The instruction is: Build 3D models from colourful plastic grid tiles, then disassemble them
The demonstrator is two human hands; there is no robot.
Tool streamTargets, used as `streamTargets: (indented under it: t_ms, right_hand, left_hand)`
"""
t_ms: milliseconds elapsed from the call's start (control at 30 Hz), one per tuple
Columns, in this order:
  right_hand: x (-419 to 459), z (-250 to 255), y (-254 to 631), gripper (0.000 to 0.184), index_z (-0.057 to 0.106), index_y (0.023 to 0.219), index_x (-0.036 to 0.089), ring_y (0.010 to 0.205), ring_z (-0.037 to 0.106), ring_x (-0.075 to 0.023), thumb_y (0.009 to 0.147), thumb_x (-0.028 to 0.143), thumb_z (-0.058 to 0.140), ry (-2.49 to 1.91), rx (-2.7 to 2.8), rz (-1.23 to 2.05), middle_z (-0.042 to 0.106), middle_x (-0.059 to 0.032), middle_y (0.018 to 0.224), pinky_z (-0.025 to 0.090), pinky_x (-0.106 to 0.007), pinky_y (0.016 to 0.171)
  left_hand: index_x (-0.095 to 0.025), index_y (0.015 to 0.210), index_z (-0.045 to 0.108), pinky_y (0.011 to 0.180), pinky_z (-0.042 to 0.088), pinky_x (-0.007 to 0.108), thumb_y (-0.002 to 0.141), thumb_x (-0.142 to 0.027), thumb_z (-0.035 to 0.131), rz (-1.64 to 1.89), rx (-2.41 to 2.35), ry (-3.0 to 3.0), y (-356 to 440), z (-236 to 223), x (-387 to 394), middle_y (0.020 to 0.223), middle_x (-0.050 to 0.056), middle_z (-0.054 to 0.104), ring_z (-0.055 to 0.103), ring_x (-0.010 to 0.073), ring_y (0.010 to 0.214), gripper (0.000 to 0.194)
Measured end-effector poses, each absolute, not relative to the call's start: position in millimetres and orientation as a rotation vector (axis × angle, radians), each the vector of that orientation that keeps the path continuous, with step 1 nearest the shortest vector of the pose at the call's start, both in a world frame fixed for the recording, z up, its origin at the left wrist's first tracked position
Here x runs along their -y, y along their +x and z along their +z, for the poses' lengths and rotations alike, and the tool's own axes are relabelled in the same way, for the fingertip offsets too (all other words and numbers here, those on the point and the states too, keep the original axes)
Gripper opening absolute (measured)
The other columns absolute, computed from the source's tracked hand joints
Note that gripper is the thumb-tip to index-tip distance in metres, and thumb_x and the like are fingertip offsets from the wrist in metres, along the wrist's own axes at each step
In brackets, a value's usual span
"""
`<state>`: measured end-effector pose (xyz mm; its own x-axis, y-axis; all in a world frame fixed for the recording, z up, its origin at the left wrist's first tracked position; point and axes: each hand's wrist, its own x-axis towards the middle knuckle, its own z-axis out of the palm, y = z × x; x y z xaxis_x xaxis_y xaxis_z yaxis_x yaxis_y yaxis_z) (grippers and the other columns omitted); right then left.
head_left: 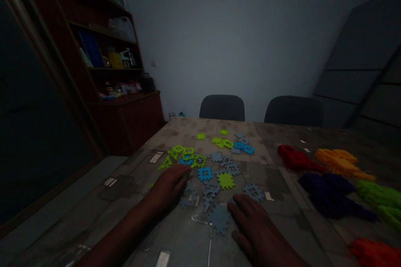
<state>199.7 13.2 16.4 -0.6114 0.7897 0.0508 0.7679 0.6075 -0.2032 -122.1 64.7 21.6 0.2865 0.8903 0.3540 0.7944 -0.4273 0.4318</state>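
**Q:** L hand?
**A:** L hand (167,187) resting knuckles-up on table, fingers curling down, approx. half closed, tips close to grey tiles (189,197) & green tiles (183,151). Grip on anything: can't tell, fingertips hidden in dim light.

**Q:** R hand?
**A:** R hand (252,225) pressing palm-down, fingers spreading wide, nothing visibly held. Tips just beside large grey tile (219,219).

**Q:** Tiles?
**A:** Interlocking foam, grey, green & blue tiles (205,174) lying scattered, mostly flat, between & ahead of both hands. Green & blue bunching toward far side, grey crowding nearest hands. Shiny clear sheet (197,215) showing under grey tiles by hands.

**Q:** Table?
**A:** Patterned table (275,142) spreading across view, holding all items listed.

**Q:** R side?
**A:** Fuzzy heaps lying well apart from R hand: red heap (297,159), orange heap (338,162), purple heap (332,196), green heap (384,202). 2nd red heap (372,253) sitting at lower R edge of view.

**Q:** Beyond table?
**A:** 2 dark chairs (222,108) (293,112) standing at far edge. Wooden shelf cabinet (125,123) standing far L, shelves holding books, boxes & small items.
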Motion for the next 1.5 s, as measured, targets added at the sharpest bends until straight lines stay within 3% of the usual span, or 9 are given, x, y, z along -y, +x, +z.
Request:
streamTargets:
  t_ms: [200,500,733,900,1200,1333,1500]
  right_hand:
    - [-13.5,-10.0,196.2,0.054,0.053,0.143,0.019,0.136,0.048,-0.0354,0.089,0.02,0.059,-0.982,2.616,0.083,0.048,-0.0167,0.15,0.049,-0.052,0.105]
    - [-20.1,-22.8,193.2,0.035,0.058,0.128,0.022,0.118,0.061,-0.0231,0.095,0.015,0.049,-0.935,2.251,0.198,0.067,-0.0102,0.127,0.052,-0.042,0.101]
    - [-20.6,-17.5,194.6,0.036,0.059,0.125,0.024,0.114,0.061,-0.0225,0.093,0.012,0.051,-0.911,2.296,0.239,0.066,-0.0084,0.124,0.051,-0.038,0.098]
    - [-20.6,-16.0,193.4,0.036,0.06,0.124,0.025,0.114,0.06,-0.0243,0.091,0.012,0.052,-0.916,2.324,0.234,0.065,-0.0091,0.123,0.052,-0.04,0.096]
    - [-20.3,-14.8,194.2,0.036,0.061,0.122,0.027,0.115,0.061,-0.0258,0.091,0.013,0.051,-0.929,2.312,0.262,0.066,-0.009,0.124,0.051,-0.042,0.096]
    - [-18.6,-11.6,193.3,0.032,0.061,0.121,0.027,0.113,0.062,-0.0242,0.094,0.015,0.048,-0.944,2.262,0.303,0.067,-0.0079,0.121,0.051,-0.041,0.096]
    - [-35.2,4.8,190.7,0.032,0.059,0.124,0.023,0.115,0.06,-0.024,0.099,0.018,0.04,-1.078,2.188,0.301,0.066,-0.0102,0.122,0.05,-0.042,0.099]
  left_hand:
    - [-0.015,0.128,0.063,0.107,0.046,0.05,0.092,-0.031,0.044,0.801,-1.709,2.301,-143.8,17.7,-78.5,0.131,0.015,0.065,0.061,0.0316,0.121,0.044]
    - [-0.023,0.124,0.065,0.11,0.042,0.041,0.084,-0.025,0.062,0.637,-1.508,2.44,-85.3,21.2,-102.6,0.131,0.008,0.066,0.058,0.0273,0.123,0.04]
    - [-0.016,0.111,0.068,0.101,0.045,0.047,0.088,-0.016,0.048,0.577,-1.874,2.351,-113.4,30.5,-121.5,0.116,0.016,0.068,0.061,0.0327,0.113,0.03]
    - [-0.019,0.101,0.069,0.094,0.047,0.038,0.084,-0.017,0.056,0.496,-1.903,2.344,-128.8,26.4,-117.1,0.106,0.011,0.066,0.061,0.0279,0.104,0.022]
    - [-0.019,0.089,0.064,0.089,0.048,0.035,0.076,-0.019,0.064,0.577,-1.805,2.344,-128.9,24.2,-122.5,0.102,0.007,0.062,0.061,0.0246,0.098,0.013]
    - [-0.019,0.08,0.062,0.091,0.048,0.035,0.082,-0.022,0.061,0.626,-1.755,2.349,-127.2,24.1,-121.6,0.104,0.009,0.063,0.061,0.0254,0.102,0.004]
    - [-0.02,0.089,0.064,0.094,0.047,0.039,0.082,-0.02,0.057,0.639,-1.773,2.341,-125.3,21.1,-124.0,0.102,0.009,0.066,0.06,0.0272,0.103,0.009]
